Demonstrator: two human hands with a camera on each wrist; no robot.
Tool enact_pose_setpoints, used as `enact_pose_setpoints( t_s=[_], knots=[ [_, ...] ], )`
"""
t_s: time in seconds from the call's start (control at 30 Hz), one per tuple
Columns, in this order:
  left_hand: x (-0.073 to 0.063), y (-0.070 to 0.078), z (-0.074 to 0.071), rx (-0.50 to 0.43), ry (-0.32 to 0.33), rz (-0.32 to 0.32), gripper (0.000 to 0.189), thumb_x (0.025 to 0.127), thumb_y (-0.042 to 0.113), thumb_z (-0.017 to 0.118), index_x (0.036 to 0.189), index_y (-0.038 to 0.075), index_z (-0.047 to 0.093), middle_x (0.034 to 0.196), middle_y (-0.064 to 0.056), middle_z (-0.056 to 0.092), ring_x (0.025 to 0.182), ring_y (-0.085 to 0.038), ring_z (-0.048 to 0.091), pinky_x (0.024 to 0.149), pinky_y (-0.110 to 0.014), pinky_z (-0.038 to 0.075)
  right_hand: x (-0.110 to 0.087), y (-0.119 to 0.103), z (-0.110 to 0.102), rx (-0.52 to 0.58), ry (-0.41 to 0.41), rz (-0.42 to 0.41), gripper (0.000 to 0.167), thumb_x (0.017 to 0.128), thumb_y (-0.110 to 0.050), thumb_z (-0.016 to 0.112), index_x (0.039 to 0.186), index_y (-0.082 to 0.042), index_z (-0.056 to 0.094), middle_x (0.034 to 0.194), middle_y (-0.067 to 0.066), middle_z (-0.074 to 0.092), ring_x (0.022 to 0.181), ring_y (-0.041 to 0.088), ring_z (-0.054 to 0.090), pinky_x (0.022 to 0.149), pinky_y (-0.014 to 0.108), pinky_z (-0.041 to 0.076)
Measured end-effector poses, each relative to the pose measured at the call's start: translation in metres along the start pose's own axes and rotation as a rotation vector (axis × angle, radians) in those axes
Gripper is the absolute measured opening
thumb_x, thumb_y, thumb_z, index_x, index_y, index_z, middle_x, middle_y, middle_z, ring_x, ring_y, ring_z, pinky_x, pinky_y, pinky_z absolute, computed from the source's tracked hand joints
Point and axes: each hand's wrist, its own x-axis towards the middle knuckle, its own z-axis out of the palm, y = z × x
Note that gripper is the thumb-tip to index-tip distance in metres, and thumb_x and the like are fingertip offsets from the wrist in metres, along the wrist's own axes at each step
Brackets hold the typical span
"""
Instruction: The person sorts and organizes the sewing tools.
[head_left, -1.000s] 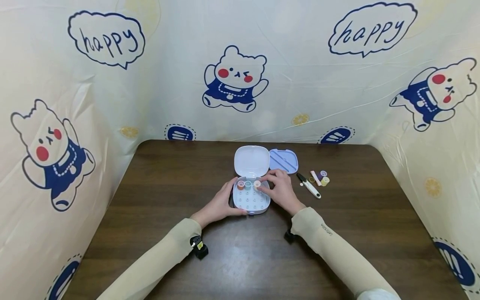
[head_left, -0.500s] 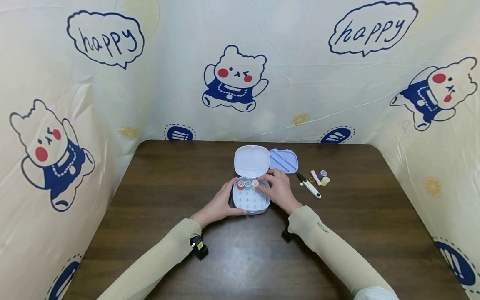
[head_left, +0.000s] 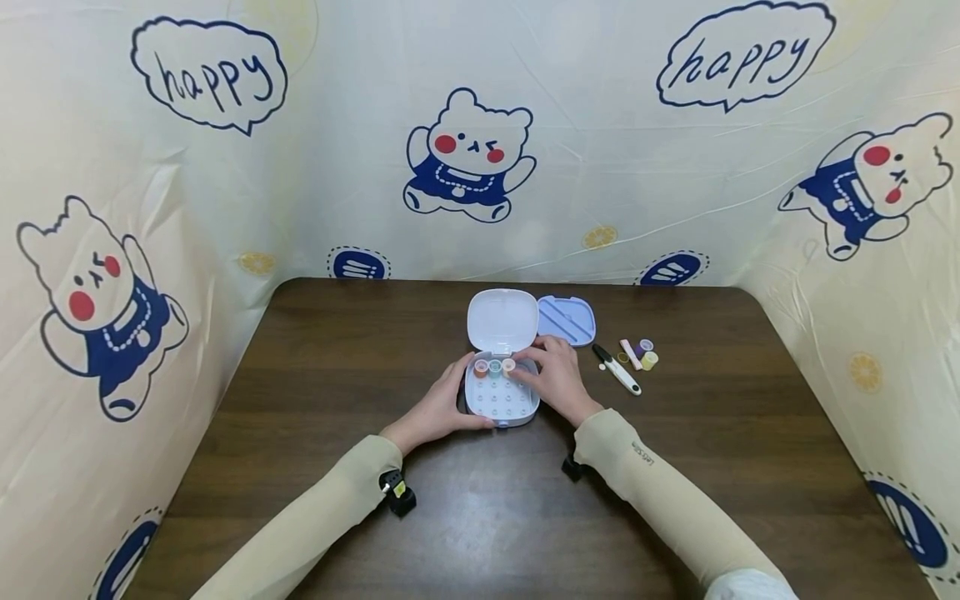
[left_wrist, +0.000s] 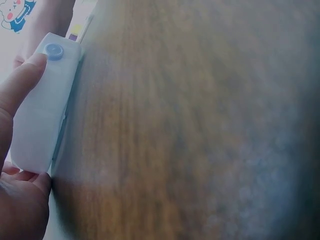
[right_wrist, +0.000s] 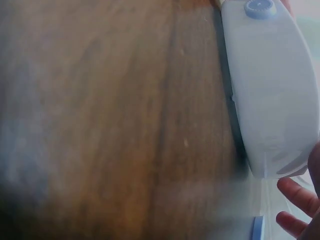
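A white sewing box stands with its lid up, its inside set with rows of small pegs. In its back row sit an orange thread spool and a teal thread spool. My left hand grips the box from the left, thumb along the front near the round blue button. Over the box's right side, my right hand pinches a pale cream thread spool beside the teal one. The right wrist view shows other right-hand fingers by the box's end.
Behind the right hand lies a lavender tray. To the right are a white tool with a black tip, a pink and white stick, a purple spool and a yellow spool. A patterned curtain stands behind the table.
My right hand has moved slightly left with the cream spool, bringing it close to the teal one. The left hand keeps its hold on the box.
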Motion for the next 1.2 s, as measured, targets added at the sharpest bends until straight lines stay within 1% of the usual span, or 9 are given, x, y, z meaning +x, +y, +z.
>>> enact_pose_setpoints(
  t_s=[0.27, 0.4, 0.6, 0.77, 0.93, 1.03, 1.2],
  knots=[
    [0.002, 0.000, -0.001, 0.014, -0.003, 0.007, 0.124, 0.077, 0.040, 0.094, 0.166, 0.007, 0.015, 0.165, -0.021, 0.027, 0.150, -0.032, 0.034, 0.121, -0.052, 0.032, 0.002, -0.001, -0.003, -0.027, -0.013, -0.013, 0.022, 0.088, -0.032, 0.086, 0.106, -0.020, 0.082, 0.125, 0.016, 0.063, 0.125, 0.038, 0.048, 0.108, 0.057, 0.035],
    [0.002, 0.000, -0.001, 0.018, -0.004, 0.010, 0.123, 0.078, 0.040, 0.094, 0.166, 0.007, 0.015, 0.166, -0.020, 0.027, 0.151, -0.032, 0.033, 0.121, -0.051, 0.031, 0.004, -0.002, -0.006, -0.032, -0.031, -0.017, 0.021, 0.088, -0.032, 0.086, 0.106, -0.020, 0.082, 0.123, 0.015, 0.063, 0.124, 0.037, 0.048, 0.106, 0.057, 0.036],
    [0.002, 0.001, -0.001, 0.010, -0.004, 0.009, 0.123, 0.078, 0.039, 0.094, 0.166, 0.007, 0.015, 0.166, -0.020, 0.027, 0.151, -0.033, 0.033, 0.121, -0.052, 0.031, 0.005, -0.002, -0.009, -0.046, -0.074, -0.017, 0.020, 0.090, -0.033, 0.084, 0.106, -0.022, 0.081, 0.123, 0.014, 0.062, 0.124, 0.036, 0.048, 0.107, 0.056, 0.034],
    [0.001, 0.000, 0.000, 0.009, -0.013, -0.005, 0.123, 0.079, 0.041, 0.093, 0.167, 0.008, 0.014, 0.167, -0.019, 0.025, 0.151, -0.031, 0.032, 0.122, -0.052, 0.030, 0.003, -0.003, -0.015, -0.040, -0.107, -0.011, 0.020, 0.092, -0.034, 0.082, 0.109, -0.022, 0.080, 0.125, 0.014, 0.061, 0.124, 0.036, 0.048, 0.108, 0.058, 0.032],
    [0.001, 0.000, 0.000, 0.011, -0.013, -0.014, 0.124, 0.078, 0.042, 0.093, 0.167, 0.009, 0.013, 0.167, -0.018, 0.025, 0.151, -0.031, 0.032, 0.122, -0.051, 0.030, 0.001, -0.001, -0.020, -0.042, -0.131, -0.024, 0.022, 0.095, -0.033, 0.079, 0.114, -0.023, 0.078, 0.133, 0.015, 0.060, 0.129, 0.035, 0.049, 0.111, 0.059, 0.031],
    [0.000, 0.000, 0.001, 0.013, -0.010, -0.010, 0.124, 0.078, 0.041, 0.093, 0.167, 0.009, 0.013, 0.167, -0.019, 0.025, 0.152, -0.032, 0.032, 0.122, -0.051, 0.030, -0.002, 0.000, -0.023, -0.028, -0.109, -0.049, 0.023, 0.095, -0.031, 0.079, 0.115, -0.021, 0.079, 0.133, 0.014, 0.062, 0.130, 0.035, 0.050, 0.110, 0.059, 0.032],
    [0.000, 0.001, 0.000, 0.013, -0.007, -0.013, 0.124, 0.078, 0.042, 0.093, 0.167, 0.008, 0.013, 0.167, -0.020, 0.025, 0.152, -0.032, 0.031, 0.122, -0.051, 0.029, -0.008, 0.005, -0.027, 0.008, -0.034, -0.079, 0.023, 0.094, -0.028, 0.080, 0.115, -0.018, 0.078, 0.128, 0.010, 0.065, 0.127, 0.033, 0.051, 0.107, 0.058, 0.033]
  ],
)
